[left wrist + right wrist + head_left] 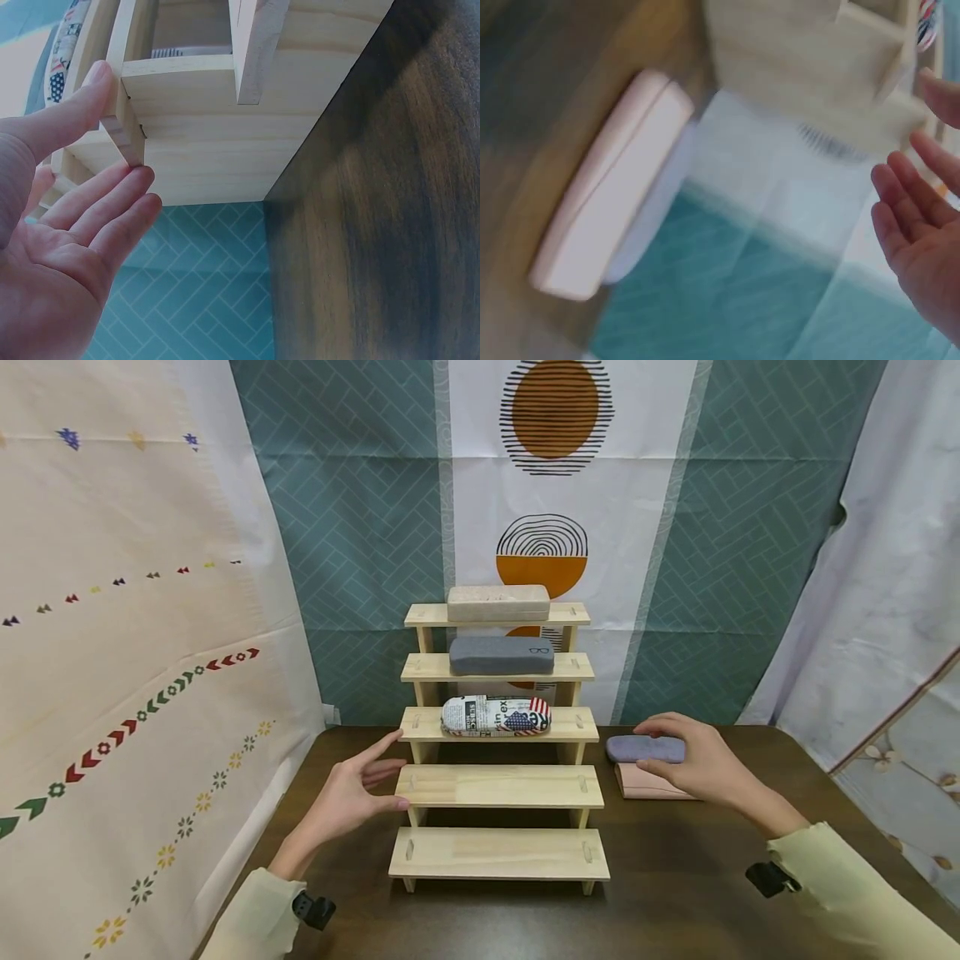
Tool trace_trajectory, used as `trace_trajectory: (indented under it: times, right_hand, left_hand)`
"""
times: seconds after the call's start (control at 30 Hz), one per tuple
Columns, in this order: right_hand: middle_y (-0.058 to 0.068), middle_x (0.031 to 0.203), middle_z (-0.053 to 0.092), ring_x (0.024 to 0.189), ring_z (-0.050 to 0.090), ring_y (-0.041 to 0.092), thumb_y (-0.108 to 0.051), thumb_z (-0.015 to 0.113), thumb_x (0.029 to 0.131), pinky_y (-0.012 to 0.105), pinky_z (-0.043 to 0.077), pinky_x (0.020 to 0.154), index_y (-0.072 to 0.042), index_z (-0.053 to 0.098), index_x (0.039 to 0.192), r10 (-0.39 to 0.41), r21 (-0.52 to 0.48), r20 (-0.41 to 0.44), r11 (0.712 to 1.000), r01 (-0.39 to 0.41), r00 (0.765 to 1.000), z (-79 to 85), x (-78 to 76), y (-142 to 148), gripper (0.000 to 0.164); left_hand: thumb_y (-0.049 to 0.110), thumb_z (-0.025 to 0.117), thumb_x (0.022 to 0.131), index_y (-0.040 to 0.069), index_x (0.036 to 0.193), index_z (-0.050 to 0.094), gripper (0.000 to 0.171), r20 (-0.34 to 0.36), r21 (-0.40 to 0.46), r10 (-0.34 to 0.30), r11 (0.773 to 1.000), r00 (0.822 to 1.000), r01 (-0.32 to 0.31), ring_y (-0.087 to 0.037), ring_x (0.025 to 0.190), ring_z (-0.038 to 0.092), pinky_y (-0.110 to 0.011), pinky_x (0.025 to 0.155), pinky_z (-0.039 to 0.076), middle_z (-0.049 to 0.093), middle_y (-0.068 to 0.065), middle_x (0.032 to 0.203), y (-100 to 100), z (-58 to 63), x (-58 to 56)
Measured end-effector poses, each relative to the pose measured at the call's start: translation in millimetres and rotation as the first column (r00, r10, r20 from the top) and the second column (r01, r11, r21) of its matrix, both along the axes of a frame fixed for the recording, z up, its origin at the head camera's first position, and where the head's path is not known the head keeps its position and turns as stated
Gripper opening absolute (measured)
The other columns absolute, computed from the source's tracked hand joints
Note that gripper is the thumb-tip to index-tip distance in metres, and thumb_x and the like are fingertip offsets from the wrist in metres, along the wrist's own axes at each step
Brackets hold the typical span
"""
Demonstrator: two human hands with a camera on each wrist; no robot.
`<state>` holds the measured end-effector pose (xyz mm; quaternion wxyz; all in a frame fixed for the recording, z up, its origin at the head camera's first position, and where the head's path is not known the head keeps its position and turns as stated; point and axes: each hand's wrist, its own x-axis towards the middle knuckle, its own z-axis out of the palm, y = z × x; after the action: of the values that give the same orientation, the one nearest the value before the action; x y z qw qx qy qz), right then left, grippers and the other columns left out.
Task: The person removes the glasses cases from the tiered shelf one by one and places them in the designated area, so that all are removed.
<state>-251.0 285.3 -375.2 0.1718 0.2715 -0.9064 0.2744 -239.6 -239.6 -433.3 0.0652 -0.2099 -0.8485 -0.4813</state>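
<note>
A stepped wooden rack (498, 856) stands on the dark table. Thumb and fingers of my left hand (348, 797) grip the left end of its second board from the bottom (124, 139), across the board's width. To the rack's right, my right hand (701, 760) hovers with loosely curved fingers and nothing in them. Beyond it, a purple glasses case (633, 748) lies behind a pink case (648, 782), partly covered by the hand. On the rack's upper three boards sit a beige case (498, 603), a grey-blue glasses case (502, 657) and a newspaper-and-flag print case (495, 717).
Behind the rack hangs a teal and white patterned curtain (360, 527). An embroidered cream cloth (135, 610) borders the left side, and a white cloth (900, 610) the right. The brown table (675, 893) extends in front and to both sides.
</note>
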Motion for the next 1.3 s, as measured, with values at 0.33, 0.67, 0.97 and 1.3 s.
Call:
trace_trajectory:
  times: [0.33, 0.67, 0.97, 1.3]
  right_hand:
    - [0.014, 0.133, 0.067, 0.116, 0.064, 0.033, -0.021, 0.086, 0.092, 0.059, 0.054, 0.092, -0.004, 0.064, 0.141, 0.086, -0.041, 0.051, 0.996, -0.084, 0.995, 23.6, -4.2, -70, 0.056]
    - [0.012, 0.142, 0.063, 0.133, 0.057, 0.037, -0.024, 0.087, 0.091, 0.062, 0.048, 0.106, -0.006, 0.062, 0.143, 0.137, -0.018, 0.096, 0.991, -0.136, 0.986, 27.5, -27.9, -108, 0.061]
    - [0.009, 0.141, 0.064, 0.133, 0.057, 0.032, -0.029, 0.088, 0.089, 0.057, 0.046, 0.111, -0.008, 0.062, 0.144, 0.124, -0.003, 0.128, 0.992, -0.125, 0.984, 24.3, -45.9, -125, 0.064]
    - [0.008, 0.122, 0.064, 0.089, 0.058, 0.025, -0.032, 0.087, 0.090, 0.043, 0.049, 0.082, -0.003, 0.057, 0.149, 0.117, -0.004, 0.146, 0.993, -0.118, 0.982, 18.7, -55.1, -137, 0.073]
  left_hand:
    - [0.007, 0.096, 0.075, 0.024, 0.163, 0.043, 0.104, -0.012, 0.012, -0.006, 1.000, 1.000, 0.006, -0.032, 0.125, 0.067, -0.052, 0.102, 0.055, 0.067, -0.017, 0.138, 0, -0.7, -0.4]
    - [0.007, 0.096, 0.076, 0.025, 0.163, 0.043, 0.104, -0.005, 0.013, -0.004, 1.000, 1.000, 0.004, -0.033, 0.125, 0.067, -0.058, 0.102, 0.052, 0.068, -0.019, 0.136, -1, -0.6, -0.6]
    - [0.008, 0.096, 0.076, 0.025, 0.163, 0.043, 0.104, -0.004, 0.015, -0.007, 1.000, 1.000, 0.007, -0.032, 0.125, 0.066, -0.058, 0.102, 0.053, 0.067, -0.018, 0.137, 0, -1.1, -0.7]
    - [0.008, 0.096, 0.075, 0.025, 0.163, 0.043, 0.104, -0.005, 0.016, -0.003, 1.000, 1.000, 0.003, -0.033, 0.125, 0.066, -0.057, 0.103, 0.052, 0.067, -0.018, 0.137, 0, 0.6, 0.4]
